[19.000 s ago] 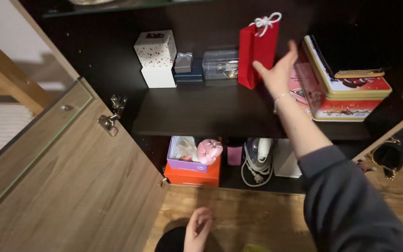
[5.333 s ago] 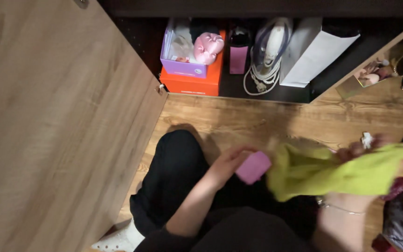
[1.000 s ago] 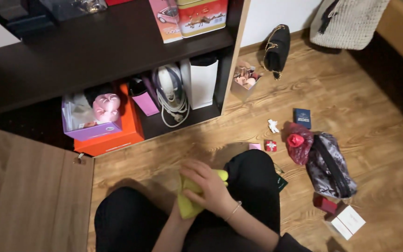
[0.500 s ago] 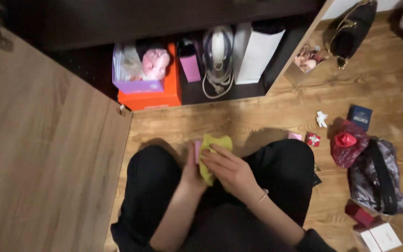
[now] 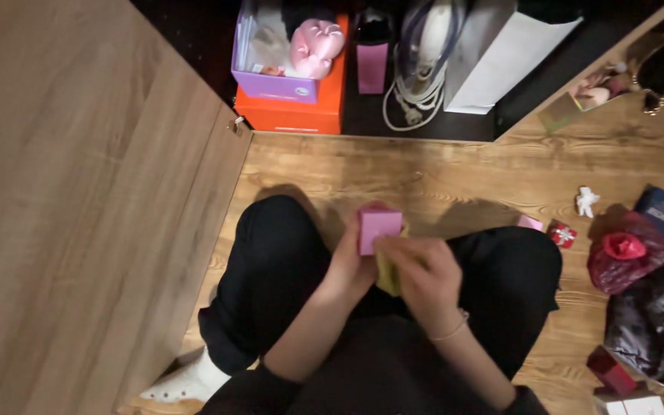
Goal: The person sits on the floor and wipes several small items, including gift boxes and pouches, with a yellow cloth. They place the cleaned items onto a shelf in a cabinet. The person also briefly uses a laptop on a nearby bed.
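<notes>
I sit cross-legged on a wooden floor in front of an open cabinet. My left hand (image 5: 350,265) holds a small pink box (image 5: 379,226) upright over my lap. My right hand (image 5: 426,278) presses a yellow-green cloth (image 5: 386,270) against the lower right side of the box. Most of the cloth is hidden under my right hand's fingers.
The open wooden cabinet door (image 5: 78,200) stands at my left. The bottom shelf holds an orange box (image 5: 293,115), a purple box (image 5: 274,81) with a pink item, an iron (image 5: 424,46) and a white bag (image 5: 493,61). Small boxes, a red pouch (image 5: 624,257) and a dark bag (image 5: 659,323) lie at right.
The pink box has come out from behind the cloth and now shows above my left hand. The cloth is bunched smaller under my right hand. The view has tilted nearer to the floor.
</notes>
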